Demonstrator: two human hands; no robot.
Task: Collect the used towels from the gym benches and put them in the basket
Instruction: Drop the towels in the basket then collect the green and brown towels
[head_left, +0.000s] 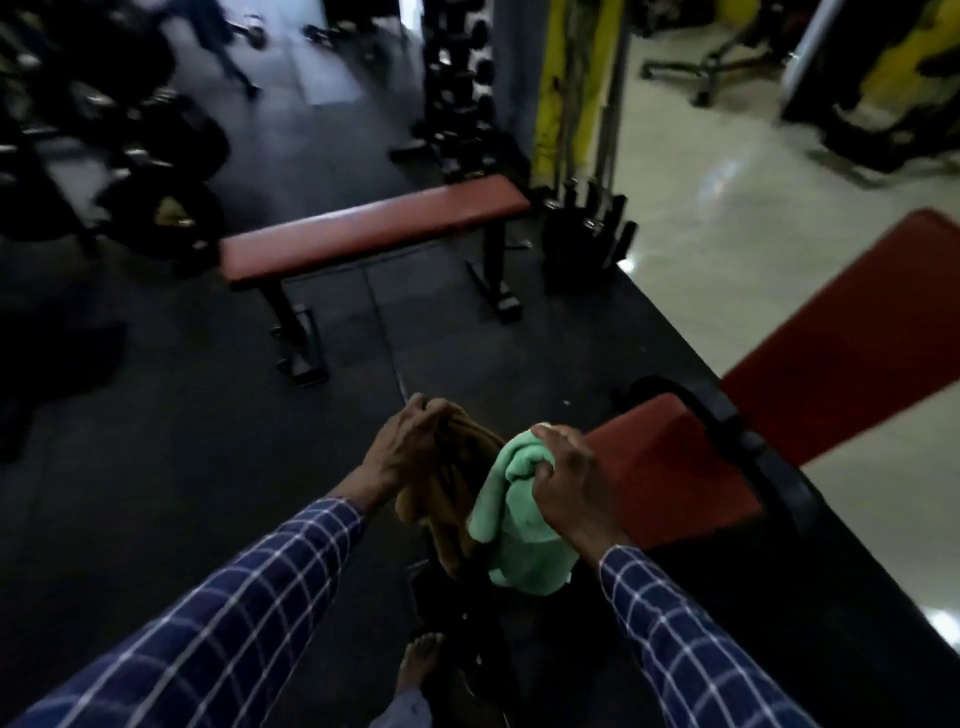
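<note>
My left hand (402, 449) grips a bunched brown towel (451, 499) that hangs down in front of me. My right hand (569, 486) is closed around a light green towel (519, 535), which droops beside the brown one. Both hands are held over the dark floor, just left of an inclined red bench (670, 462). A flat red bench (374, 228) stands farther ahead with nothing on its pad. No basket shows in this view.
A dumbbell rack (462, 88) and a yellow post (563, 88) stand behind the flat bench. Weight plates (156, 156) crowd the far left. Black mat floor (182, 415) meets pale tile (727, 182) on the right. My bare foot (418, 665) is below.
</note>
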